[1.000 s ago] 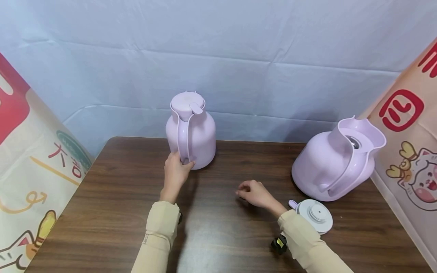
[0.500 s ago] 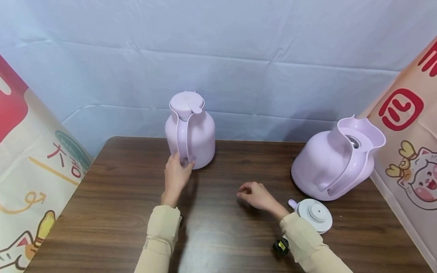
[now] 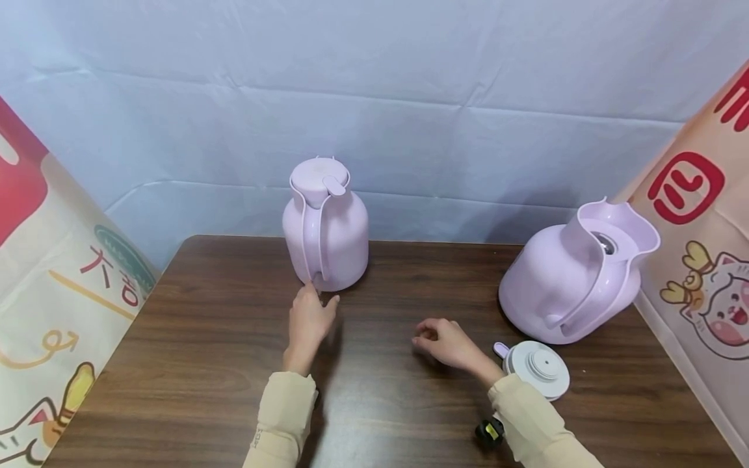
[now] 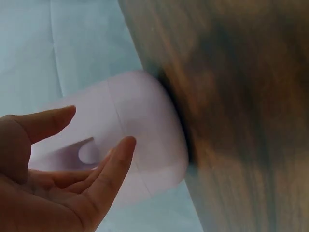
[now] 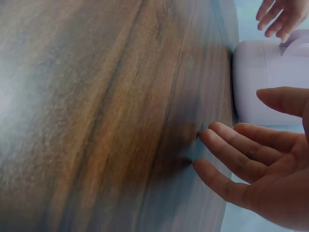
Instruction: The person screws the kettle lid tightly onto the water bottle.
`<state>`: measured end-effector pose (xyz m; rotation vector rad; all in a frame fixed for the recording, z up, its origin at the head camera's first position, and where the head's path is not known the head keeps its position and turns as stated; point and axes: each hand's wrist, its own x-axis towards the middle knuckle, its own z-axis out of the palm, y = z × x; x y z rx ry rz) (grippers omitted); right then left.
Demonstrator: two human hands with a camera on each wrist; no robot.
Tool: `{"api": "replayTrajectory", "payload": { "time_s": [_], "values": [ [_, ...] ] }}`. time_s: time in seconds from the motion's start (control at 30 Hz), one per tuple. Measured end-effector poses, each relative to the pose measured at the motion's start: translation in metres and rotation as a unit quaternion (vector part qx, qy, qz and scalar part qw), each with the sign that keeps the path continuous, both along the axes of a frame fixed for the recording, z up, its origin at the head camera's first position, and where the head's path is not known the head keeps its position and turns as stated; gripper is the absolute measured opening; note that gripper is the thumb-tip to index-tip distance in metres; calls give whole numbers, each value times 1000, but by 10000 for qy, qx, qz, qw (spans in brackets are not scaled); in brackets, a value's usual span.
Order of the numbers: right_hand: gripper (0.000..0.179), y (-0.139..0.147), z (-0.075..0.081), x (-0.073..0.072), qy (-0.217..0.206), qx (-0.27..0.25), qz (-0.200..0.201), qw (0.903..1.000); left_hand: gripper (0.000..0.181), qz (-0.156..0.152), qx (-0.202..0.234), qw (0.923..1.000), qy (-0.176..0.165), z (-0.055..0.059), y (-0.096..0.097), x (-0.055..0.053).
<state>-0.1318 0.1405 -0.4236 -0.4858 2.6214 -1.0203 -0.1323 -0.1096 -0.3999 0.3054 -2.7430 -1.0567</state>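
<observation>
So, one lidded jug [image 3: 338,231], one lidless jug [image 3: 558,276].

Two lilac vacuum jugs [image 3: 346,237] [image 3: 543,283] stand in view, with two handles [image 3: 313,242] [image 3: 599,296] between them, one to each; the lids [image 3: 320,171] [image 3: 541,369] number two as well, one in a jug and one off, each with one thumb lever [image 3: 334,186] [image 3: 501,350]; there are two hands [image 3: 310,323] [image 3: 449,344], one left and one right, two cream sleeves [image 3: 287,408] [image 3: 535,419], one wooden table [image 3: 175,351], one pale blue backdrop [image 3: 374,78], two printed cloths [image 3: 64,227] [image 3: 661,253] and, on those, two cartoon cats [image 3: 29,429] [image 3: 731,305], one apiece
</observation>
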Motion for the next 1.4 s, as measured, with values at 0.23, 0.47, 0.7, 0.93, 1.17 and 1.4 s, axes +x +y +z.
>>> {"api": "replayTrajectory", "payload": {
  "time_s": [0.23,0.47,0.7,0.93,1.17,1.4],
  "values": [
    [25,7,1,6,181,-7,298,9994,46,-491,-337,9980,-232,-10,12,15],
    [26,11,0,9,311,22,369,9988,43,-874,-365,9940,-543,-13,23,32],
    [27,18,1,13,245,92,353,9990,45,-1227,-596,9886,-642,-19,32,47],
    [30,24,1,20,253,76,325,9991,41,-1594,-703,9820,-729,-22,41,59],
    [31,31,6,24,353,261,202,9988,42,-1806,-904,9754,-887,-24,48,65],
    [32,41,24,27,514,332,12,9981,41,-1944,-891,9738,-771,-25,51,69]
  ]
}}
